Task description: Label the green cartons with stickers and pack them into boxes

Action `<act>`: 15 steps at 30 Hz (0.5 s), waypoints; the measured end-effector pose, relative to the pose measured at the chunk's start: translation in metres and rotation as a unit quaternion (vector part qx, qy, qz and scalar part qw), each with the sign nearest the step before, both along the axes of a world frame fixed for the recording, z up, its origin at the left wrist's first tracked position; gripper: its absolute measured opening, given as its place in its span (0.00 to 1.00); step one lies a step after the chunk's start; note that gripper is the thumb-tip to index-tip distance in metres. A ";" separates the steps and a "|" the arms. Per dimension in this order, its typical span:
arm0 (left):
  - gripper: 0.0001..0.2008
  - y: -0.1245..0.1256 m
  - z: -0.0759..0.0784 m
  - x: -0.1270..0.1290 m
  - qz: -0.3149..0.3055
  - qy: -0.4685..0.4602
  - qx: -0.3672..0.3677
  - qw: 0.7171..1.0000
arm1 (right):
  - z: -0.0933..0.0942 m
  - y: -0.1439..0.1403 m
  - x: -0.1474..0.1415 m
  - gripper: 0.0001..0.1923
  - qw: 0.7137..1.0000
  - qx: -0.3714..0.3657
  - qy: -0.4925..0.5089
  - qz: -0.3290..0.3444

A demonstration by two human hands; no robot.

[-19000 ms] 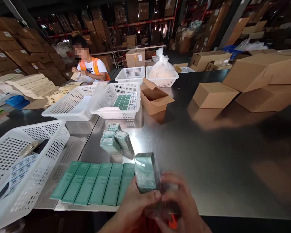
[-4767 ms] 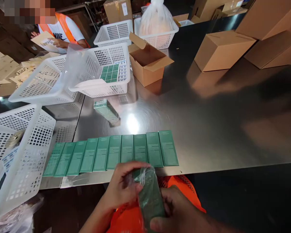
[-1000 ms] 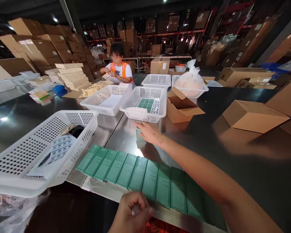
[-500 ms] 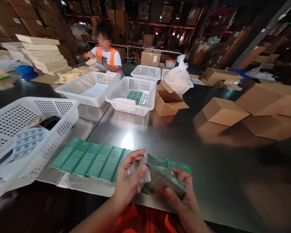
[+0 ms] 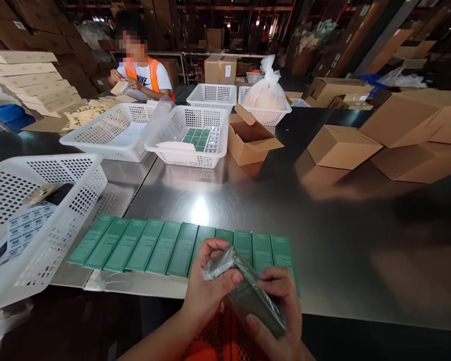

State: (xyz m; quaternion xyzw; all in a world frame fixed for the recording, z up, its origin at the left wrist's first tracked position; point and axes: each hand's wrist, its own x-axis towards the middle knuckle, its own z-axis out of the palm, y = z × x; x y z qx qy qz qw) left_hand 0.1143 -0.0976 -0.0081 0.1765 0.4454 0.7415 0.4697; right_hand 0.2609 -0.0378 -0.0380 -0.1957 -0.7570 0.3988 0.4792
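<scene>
Between my two hands is a dark green box in clear plastic wrap (image 5: 261,301), tilted, above the table's near edge. My left hand (image 5: 212,281) grips its upper left end, thumb on top, where the film is bunched up. The lower right end is in my right hand (image 5: 280,306), with fingers along the far side and the thumb on the near side. Just beyond lies a row of several flat green boxes (image 5: 148,245), side by side on the metal table (image 5: 315,240). My hands cover the near ends of some of them.
A white basket (image 5: 93,183) with label sheets stands at left. Further back are a white basket (image 5: 188,155) holding green boxes and labels, an open carton (image 5: 248,148), and closed cartons (image 5: 342,145) at right. Across the table sits a person in an orange vest (image 5: 154,77).
The wrapped box has turned steeper in my hands, its right end now lower and nearer me. My view has shifted, so the baskets and person appear further left and higher.
</scene>
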 end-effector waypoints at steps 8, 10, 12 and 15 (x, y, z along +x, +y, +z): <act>0.28 0.001 -0.005 0.015 0.056 -0.036 -0.043 0.997 | -0.001 -0.006 -0.009 0.42 0.995 0.095 0.005 0.041; 0.31 0.001 -0.007 0.020 0.082 -0.122 -0.072 0.987 | 0.005 -0.005 -0.009 0.41 0.995 0.102 0.006 -0.013; 0.32 0.001 -0.006 0.022 0.092 -0.213 -0.077 0.970 | 0.008 -0.004 -0.008 0.38 0.993 0.112 -0.015 -0.031; 0.29 -0.004 -0.005 0.027 0.006 -0.264 -0.054 0.963 | 0.004 -0.005 -0.007 0.32 0.990 0.135 -0.025 -0.026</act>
